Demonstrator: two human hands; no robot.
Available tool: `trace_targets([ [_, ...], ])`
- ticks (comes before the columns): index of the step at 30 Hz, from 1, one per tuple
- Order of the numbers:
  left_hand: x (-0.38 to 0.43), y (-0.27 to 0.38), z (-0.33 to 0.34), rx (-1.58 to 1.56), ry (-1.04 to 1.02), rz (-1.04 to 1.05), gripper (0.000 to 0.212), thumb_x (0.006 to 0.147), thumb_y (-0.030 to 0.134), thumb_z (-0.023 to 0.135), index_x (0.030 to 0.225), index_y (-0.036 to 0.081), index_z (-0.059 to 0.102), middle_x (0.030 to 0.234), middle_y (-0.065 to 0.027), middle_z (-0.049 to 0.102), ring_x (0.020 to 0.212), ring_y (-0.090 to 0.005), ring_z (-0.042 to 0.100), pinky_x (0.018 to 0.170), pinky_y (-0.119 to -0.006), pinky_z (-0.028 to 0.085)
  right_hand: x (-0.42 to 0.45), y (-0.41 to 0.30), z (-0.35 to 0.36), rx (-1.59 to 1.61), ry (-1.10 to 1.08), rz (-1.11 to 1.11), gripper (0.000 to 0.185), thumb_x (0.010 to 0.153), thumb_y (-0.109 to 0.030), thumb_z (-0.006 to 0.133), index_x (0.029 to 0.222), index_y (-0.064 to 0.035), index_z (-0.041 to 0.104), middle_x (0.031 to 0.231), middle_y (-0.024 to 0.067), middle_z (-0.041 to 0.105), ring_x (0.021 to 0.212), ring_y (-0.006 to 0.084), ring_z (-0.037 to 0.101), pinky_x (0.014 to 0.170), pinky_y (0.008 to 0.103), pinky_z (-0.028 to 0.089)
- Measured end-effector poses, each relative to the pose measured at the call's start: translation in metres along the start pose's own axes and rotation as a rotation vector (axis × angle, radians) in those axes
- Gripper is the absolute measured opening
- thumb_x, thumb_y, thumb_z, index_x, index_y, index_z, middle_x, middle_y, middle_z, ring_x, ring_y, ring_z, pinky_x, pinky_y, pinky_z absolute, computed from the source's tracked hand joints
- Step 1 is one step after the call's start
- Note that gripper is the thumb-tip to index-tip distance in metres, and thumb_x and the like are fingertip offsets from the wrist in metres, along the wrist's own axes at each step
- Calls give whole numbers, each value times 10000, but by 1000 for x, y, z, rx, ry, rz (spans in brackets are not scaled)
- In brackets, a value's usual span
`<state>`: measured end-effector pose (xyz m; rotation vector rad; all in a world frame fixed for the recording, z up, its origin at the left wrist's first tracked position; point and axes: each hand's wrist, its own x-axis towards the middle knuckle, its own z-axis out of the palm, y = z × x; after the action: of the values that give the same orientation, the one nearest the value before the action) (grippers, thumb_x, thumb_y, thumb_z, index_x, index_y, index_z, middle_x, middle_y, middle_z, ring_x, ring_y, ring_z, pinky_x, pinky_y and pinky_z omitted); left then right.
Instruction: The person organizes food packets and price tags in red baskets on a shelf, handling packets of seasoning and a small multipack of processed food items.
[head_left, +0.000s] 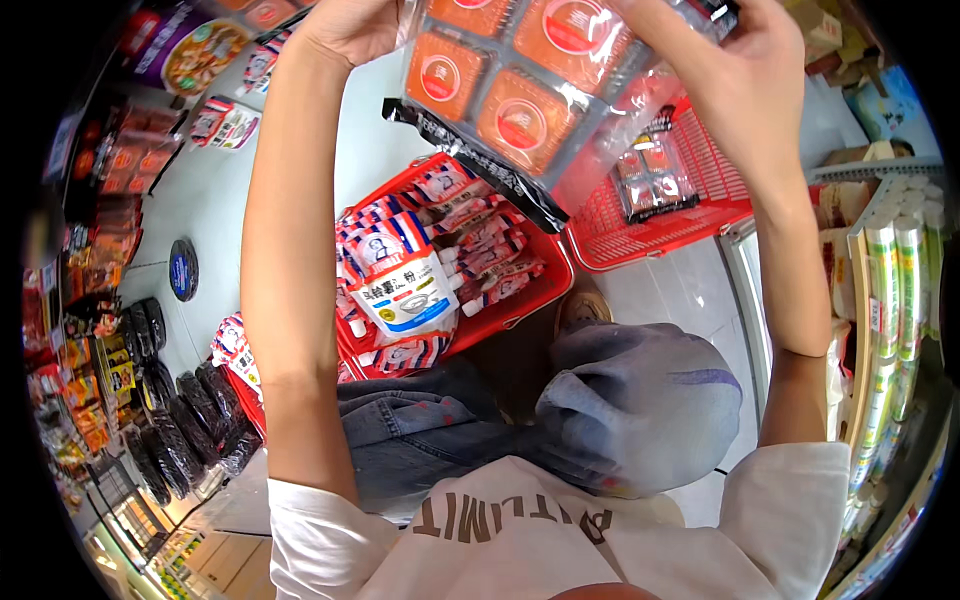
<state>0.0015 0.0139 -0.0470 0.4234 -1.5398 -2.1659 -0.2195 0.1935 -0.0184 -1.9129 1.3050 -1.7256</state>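
A clear plastic pack of orange-red square blocks (517, 124) is held up at the top of the view, tilted, with a black printed strip along its lower edge. My left hand (352, 34), partly cut off by the frame, grips its left side. On the opposite side my right hand (750, 82) holds it, thumb across the front. Beneath is a red plastic basket (556, 279) filled with white, red and blue starch pouches (405, 277). A second red basket (716, 161) stands beside it, containing a similar pack of square blocks (652, 184).
Shelves with packaged food (90, 397) line the left side. Several black-wrapped bundles (191, 420) and a round blue-black item (184, 270) lie on the pale floor. At right, a shelf holds white-and-green cylindrical packs (896, 285). My jeans-clad knee (645, 405) is close to the baskets.
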Motion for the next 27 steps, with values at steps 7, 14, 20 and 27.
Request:
trace_targets([
  [7,-66,85,-26,-17,162,218,400,985,218,705,1328,34,608,1247,-97,701,1121,-218,693,1001,-413,571,98,-99,59,-441,-221,-254,81,843,-47,626,848,19,672,682,92,661,628,145,655,580,313,519],
  [14,-97,98,-46,-96,236,284,383,995,233,691,1308,28,611,1226,-109,706,1117,-236,693,1012,-437,565,152,-179,115,-728,-542,266,32,846,-10,658,834,20,655,742,125,705,685,196,713,611,325,582],
  [20,-102,89,-53,185,531,104,467,915,243,799,1300,47,621,1247,-139,713,1047,-212,740,931,-406,613,168,-111,91,-449,-832,287,129,847,-24,760,953,-6,688,827,55,705,757,135,693,612,290,595],
  [27,-95,85,-60,98,538,121,294,957,86,728,1220,-16,644,1135,-135,743,984,-190,743,909,-390,641,169,20,109,-73,-760,129,47,946,-78,703,988,-66,688,904,-14,658,806,74,640,739,256,577],
])
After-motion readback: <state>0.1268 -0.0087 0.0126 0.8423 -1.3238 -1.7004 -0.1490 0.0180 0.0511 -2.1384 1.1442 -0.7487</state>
